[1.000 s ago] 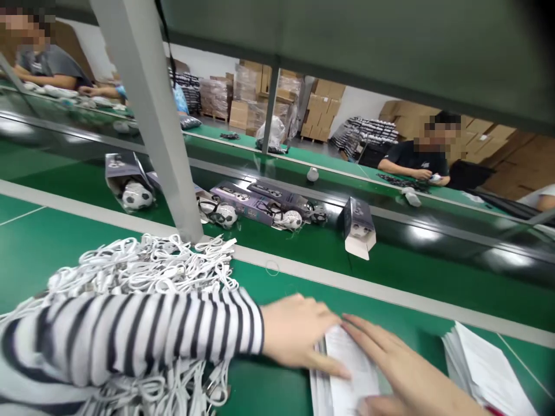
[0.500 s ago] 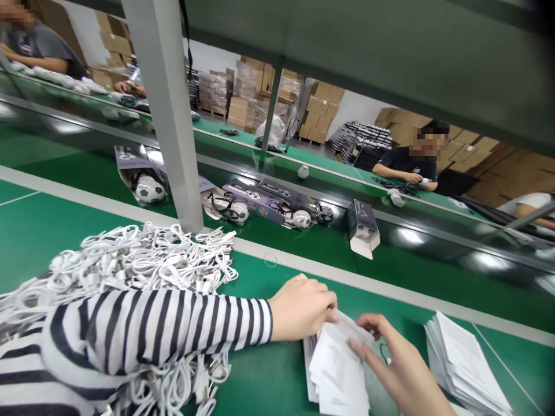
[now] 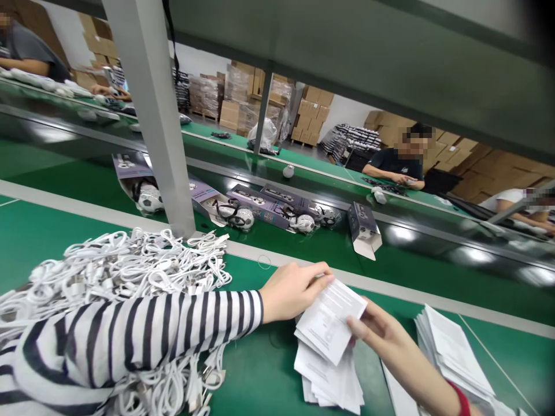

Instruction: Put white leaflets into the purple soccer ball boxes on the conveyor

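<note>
My left hand [image 3: 295, 292], in a black-and-white striped sleeve [image 3: 143, 329], pinches the upper left edge of a white folded leaflet [image 3: 329, 320]. My right hand [image 3: 377, 335] holds the same leaflet from its right side, raised above a loose pile of white leaflets [image 3: 329, 378] on the green belt. A second, taller stack of leaflets [image 3: 451, 352] lies to the right of my right hand. A heap of white cables [image 3: 117, 268] lies under and beyond my left forearm.
A grey steel post [image 3: 150, 110] rises beyond the cables. Purple boxes [image 3: 260, 199] and football-patterned balls [image 3: 147, 197] lie on a lower green belt. Co-workers [image 3: 394, 167] sit across the line, with stacked cardboard cartons [image 3: 255, 101] behind.
My hands have gone from resting flat on the pile to lifting one leaflet off it. The leaflet pile now lies more spread out, and the view has shifted slightly.
</note>
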Demonstrator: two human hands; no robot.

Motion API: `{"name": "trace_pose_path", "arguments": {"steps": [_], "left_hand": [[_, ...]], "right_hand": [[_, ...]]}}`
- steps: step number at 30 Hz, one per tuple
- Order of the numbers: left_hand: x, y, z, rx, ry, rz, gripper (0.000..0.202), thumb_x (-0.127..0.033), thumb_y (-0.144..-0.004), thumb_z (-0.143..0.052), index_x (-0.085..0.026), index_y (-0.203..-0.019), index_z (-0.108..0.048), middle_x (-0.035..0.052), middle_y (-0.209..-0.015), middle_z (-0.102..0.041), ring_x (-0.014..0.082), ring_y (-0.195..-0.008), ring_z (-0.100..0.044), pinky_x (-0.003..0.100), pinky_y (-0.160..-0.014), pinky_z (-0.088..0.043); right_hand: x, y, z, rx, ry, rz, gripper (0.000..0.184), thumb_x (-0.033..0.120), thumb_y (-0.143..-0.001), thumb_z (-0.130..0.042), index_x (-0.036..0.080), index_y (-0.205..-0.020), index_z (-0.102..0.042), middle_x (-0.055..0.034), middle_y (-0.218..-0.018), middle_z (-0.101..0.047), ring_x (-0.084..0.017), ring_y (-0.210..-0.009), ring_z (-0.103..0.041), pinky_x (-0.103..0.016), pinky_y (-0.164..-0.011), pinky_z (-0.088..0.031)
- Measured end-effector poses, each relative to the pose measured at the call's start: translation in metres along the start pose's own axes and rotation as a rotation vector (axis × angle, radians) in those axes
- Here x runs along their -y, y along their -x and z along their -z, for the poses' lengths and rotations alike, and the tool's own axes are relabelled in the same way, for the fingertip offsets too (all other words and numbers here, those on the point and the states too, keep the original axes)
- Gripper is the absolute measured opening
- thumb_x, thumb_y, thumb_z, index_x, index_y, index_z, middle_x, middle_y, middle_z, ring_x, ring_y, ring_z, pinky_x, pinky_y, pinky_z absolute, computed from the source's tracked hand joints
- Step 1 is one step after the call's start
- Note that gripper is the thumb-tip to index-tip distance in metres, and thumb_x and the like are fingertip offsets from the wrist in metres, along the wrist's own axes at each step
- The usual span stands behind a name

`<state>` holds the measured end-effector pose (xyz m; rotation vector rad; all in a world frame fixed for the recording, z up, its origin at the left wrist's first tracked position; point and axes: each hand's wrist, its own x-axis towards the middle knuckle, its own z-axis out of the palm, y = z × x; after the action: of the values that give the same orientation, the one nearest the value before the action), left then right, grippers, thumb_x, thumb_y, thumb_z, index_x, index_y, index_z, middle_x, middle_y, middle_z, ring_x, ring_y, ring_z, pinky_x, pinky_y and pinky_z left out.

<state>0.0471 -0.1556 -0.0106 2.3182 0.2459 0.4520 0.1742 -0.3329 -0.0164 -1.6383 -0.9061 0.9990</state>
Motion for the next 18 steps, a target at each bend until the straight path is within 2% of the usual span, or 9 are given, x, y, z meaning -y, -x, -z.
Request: {"name": "trace_pose_path", "arguments": {"steps": [2,4,7,9,11,13,15,17,18], "left_hand": [[0.000,0.001,0.000,0.003,-0.006,-0.022,0.029,-0.042,-0.096,-0.037,-0.027,-0.099,-0.061,-0.0043,-0.063,-0.057,0.0120,-0.056,-0.050,0.023,-0.055,-0.031],[0.002,0.001,0.000,0.050,0.050,-0.010,0.030,-0.045,-0.094,-0.040,-0.026,-0.102,-0.061,-0.0032,-0.066,-0.060,0.0129,-0.059,-0.053,0.023,-0.056,-0.033],[0.005,0.002,-0.001,0.189,0.319,0.061,0.040,-0.044,-0.086,-0.055,-0.022,-0.120,-0.052,-0.0013,-0.074,-0.064,0.0150,-0.067,-0.058,0.023,-0.058,-0.038],[0.008,0.001,-0.004,0.257,0.509,0.092,0.056,-0.033,-0.081,-0.063,-0.021,-0.132,-0.042,0.0020,-0.089,-0.067,0.0160,-0.076,-0.061,0.023,-0.062,-0.042],[0.012,-0.001,-0.006,0.275,0.585,0.146,0.062,-0.027,-0.078,-0.066,-0.020,-0.134,-0.040,0.0038,-0.093,-0.067,0.0169,-0.078,-0.062,0.024,-0.064,-0.044],[0.017,-0.004,-0.004,0.273,0.563,0.201,0.059,-0.031,-0.076,-0.068,-0.019,-0.129,-0.045,0.0035,-0.089,-0.067,0.0179,-0.075,-0.062,0.024,-0.062,-0.044],[0.023,-0.010,0.003,0.261,0.454,0.171,0.043,-0.035,-0.080,-0.064,-0.018,-0.118,-0.054,0.0035,-0.091,-0.067,0.0188,-0.079,-0.062,0.024,-0.064,-0.044],[0.030,-0.021,0.016,0.213,0.283,0.085,0.025,-0.034,-0.089,-0.051,-0.018,-0.106,-0.060,0.0034,-0.097,-0.066,0.0190,-0.086,-0.061,0.024,-0.070,-0.043],[0.033,-0.030,0.025,0.184,0.189,0.044,0.024,-0.031,-0.093,-0.044,-0.017,-0.102,-0.061,0.0033,-0.098,-0.066,0.0188,-0.088,-0.060,0.024,-0.073,-0.042]], "right_hand": [[-0.001,-0.005,0.000,-0.093,0.001,0.040,0.047,0.046,-0.083,-0.060,0.025,-0.123,-0.052,-0.0032,-0.088,-0.066,-0.015,-0.063,-0.061,-0.030,-0.060,-0.052],[-0.002,-0.010,0.003,-0.165,0.037,0.057,0.042,0.047,-0.079,-0.063,0.022,-0.113,-0.057,-0.0031,-0.084,-0.067,-0.013,-0.052,-0.057,-0.029,-0.054,-0.050],[-0.003,-0.017,0.006,-0.244,0.057,0.050,0.035,0.050,-0.075,-0.066,0.019,-0.091,-0.060,-0.0036,-0.074,-0.066,-0.015,-0.053,-0.058,-0.027,-0.050,-0.050],[-0.004,-0.019,0.007,-0.306,0.034,0.069,0.034,0.051,-0.075,-0.066,0.020,-0.088,-0.058,-0.0027,-0.069,-0.065,-0.016,-0.057,-0.060,-0.026,-0.050,-0.049],[-0.005,-0.021,0.007,-0.335,0.032,0.102,0.034,0.051,-0.076,-0.066,0.020,-0.084,-0.056,-0.0020,-0.069,-0.064,-0.015,-0.058,-0.059,-0.025,-0.050,-0.049],[-0.005,-0.022,0.011,-0.341,0.049,0.128,0.035,0.053,-0.075,-0.065,0.021,-0.081,-0.054,-0.0012,-0.069,-0.063,-0.014,-0.056,-0.058,-0.025,-0.051,-0.048],[-0.003,-0.025,0.024,-0.339,0.074,0.114,0.038,0.055,-0.075,-0.064,0.021,-0.082,-0.051,-0.0014,-0.065,-0.064,-0.013,-0.053,-0.056,-0.024,-0.049,-0.046],[0.002,-0.034,0.048,-0.344,0.098,0.065,0.041,0.057,-0.074,-0.064,0.021,-0.084,-0.048,-0.0017,-0.058,-0.064,-0.012,-0.046,-0.052,-0.022,-0.044,-0.040],[0.006,-0.042,0.064,-0.357,0.118,0.035,0.041,0.056,-0.075,-0.063,0.021,-0.085,-0.046,-0.0015,-0.053,-0.063,-0.012,-0.042,-0.049,-0.021,-0.041,-0.036]]}}
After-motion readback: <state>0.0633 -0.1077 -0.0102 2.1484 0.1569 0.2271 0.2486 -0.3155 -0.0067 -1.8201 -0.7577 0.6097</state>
